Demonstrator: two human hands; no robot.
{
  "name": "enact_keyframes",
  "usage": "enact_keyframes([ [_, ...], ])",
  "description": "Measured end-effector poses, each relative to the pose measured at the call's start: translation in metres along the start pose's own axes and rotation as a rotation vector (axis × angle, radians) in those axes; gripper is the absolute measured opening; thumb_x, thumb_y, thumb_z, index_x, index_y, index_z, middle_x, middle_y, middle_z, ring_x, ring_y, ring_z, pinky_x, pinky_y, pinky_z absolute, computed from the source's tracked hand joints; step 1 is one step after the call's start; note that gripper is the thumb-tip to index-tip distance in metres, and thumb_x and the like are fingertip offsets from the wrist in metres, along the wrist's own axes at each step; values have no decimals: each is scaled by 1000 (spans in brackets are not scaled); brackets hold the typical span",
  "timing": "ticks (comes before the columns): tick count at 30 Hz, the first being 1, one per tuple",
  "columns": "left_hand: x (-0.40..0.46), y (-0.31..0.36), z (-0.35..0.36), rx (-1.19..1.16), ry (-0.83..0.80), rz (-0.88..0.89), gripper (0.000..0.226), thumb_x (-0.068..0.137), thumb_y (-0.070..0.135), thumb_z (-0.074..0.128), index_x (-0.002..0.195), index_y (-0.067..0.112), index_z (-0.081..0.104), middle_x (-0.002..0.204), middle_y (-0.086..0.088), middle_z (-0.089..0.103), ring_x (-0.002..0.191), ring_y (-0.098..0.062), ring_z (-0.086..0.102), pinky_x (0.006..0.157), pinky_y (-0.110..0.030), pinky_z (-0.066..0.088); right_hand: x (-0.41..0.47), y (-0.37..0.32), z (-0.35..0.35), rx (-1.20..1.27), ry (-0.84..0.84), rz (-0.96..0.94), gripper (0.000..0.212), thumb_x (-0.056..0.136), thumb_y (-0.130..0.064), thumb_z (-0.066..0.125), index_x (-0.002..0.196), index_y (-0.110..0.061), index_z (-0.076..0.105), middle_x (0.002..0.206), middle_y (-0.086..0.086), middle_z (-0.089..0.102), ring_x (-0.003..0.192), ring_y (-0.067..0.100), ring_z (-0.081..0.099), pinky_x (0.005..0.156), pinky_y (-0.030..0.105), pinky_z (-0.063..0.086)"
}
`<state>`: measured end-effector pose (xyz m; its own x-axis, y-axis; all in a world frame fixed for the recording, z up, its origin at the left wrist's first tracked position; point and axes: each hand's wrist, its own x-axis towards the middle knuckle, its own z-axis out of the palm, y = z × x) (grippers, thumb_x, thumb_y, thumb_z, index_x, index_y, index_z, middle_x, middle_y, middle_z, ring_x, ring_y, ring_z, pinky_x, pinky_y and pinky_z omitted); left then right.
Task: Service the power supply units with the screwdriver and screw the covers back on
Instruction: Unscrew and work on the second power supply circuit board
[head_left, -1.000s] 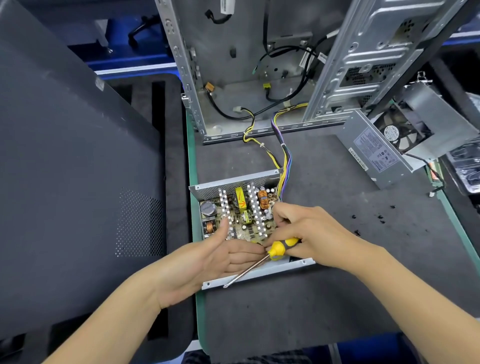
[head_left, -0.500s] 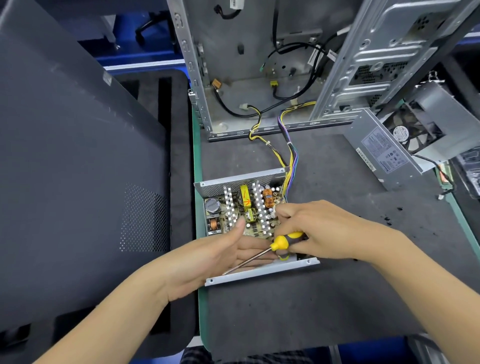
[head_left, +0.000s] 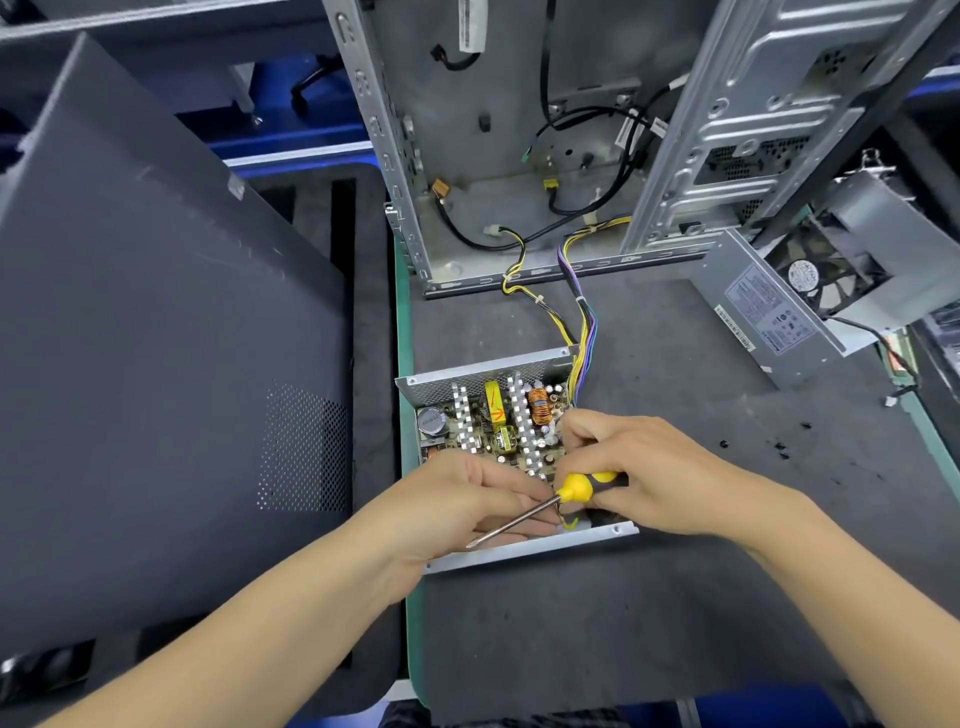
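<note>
Right hand (head_left: 654, 478) grips yellow-handled screwdriver (head_left: 576, 487); left hand (head_left: 457, 512) curled inside open power supply unit (head_left: 498, 415), contents unclear. Board likely fragile, so hold the stiff metal casing edges.

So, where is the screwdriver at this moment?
In the head view it is low and centre: the right hand holds the screwdriver over the near edge of the open power supply unit, its shaft across the left hand.

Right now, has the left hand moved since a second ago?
Yes. Against the open power supply, the left hand has closed in toward the right hand; its thumb, earlier raised beside the heatsinks, now folds down by the screwdriver shaft.
</note>
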<state>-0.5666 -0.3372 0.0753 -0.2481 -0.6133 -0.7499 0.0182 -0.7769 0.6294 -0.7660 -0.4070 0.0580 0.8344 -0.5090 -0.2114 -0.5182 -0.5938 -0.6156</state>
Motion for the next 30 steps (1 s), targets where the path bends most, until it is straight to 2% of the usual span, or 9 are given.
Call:
enact_keyframes([
  [2,-2,2,4,29,21,27,21,94,-5,55,102,2,73,99,-18,74,89,-18,74,77,-20,58,-2,-1,0,13,66,-24,15,83,-15,67,78,-28,65,85,-8,39,68,12,38,57,37,42],
  [5,-5,6,13,39,78,61,16,84,-7,70,96,1,76,92,-18,75,85,-20,74,71,-19,58,-6,0,-1,-10,141,-53,19,79,-12,68,77,-31,65,86,-11,36,68,11,38,53,38,43],
  [10,1,18,21,185,203,200,14,74,-12,77,86,-9,70,72,-17,72,57,-15,67,56,-21,55,-7,9,2,122,235,-47,15,82,-11,69,82,-26,68,87,-16,38,71,8,42,57,23,36],
  [12,6,24,25,314,273,279,16,72,-8,81,82,-8,68,70,-15,71,59,-19,68,61,-30,58,-5,14,3,181,264,-34,17,82,-6,70,81,-23,68,88,-17,38,73,9,43,60,21,35],
  [15,9,25,29,424,322,331,17,71,-4,82,76,-1,67,72,-15,73,67,-26,73,69,-36,60,-5,17,5,200,285,-40,14,82,-9,70,81,-23,67,88,-17,38,74,11,44,59,27,40],
  [20,7,16,30,498,369,370,22,77,-9,74,78,12,69,76,-13,73,71,-23,73,67,-26,59,-7,12,8,111,329,-48,25,76,-3,71,83,-26,67,89,-16,37,72,6,42,53,37,43],
  [23,7,14,32,488,382,365,28,82,-7,70,90,19,67,78,-12,74,75,-28,72,72,-30,59,-9,8,4,2,342,-67,29,72,-2,71,86,-28,68,88,-15,34,67,6,36,46,36,43],
  [27,7,14,33,414,358,358,22,84,-2,71,93,18,68,75,-8,73,76,-29,72,74,-33,58,-10,3,4,-49,320,-112,21,78,-19,55,92,-24,70,86,-11,48,59,9,38,43,31,43],
  [30,9,12,31,332,356,339,21,84,-6,69,94,12,71,77,-12,73,75,-27,73,74,-30,59,-9,3,6,-40,337,-107,27,71,-5,56,89,-20,70,83,-6,54,58,10,38,43,30,43],
])
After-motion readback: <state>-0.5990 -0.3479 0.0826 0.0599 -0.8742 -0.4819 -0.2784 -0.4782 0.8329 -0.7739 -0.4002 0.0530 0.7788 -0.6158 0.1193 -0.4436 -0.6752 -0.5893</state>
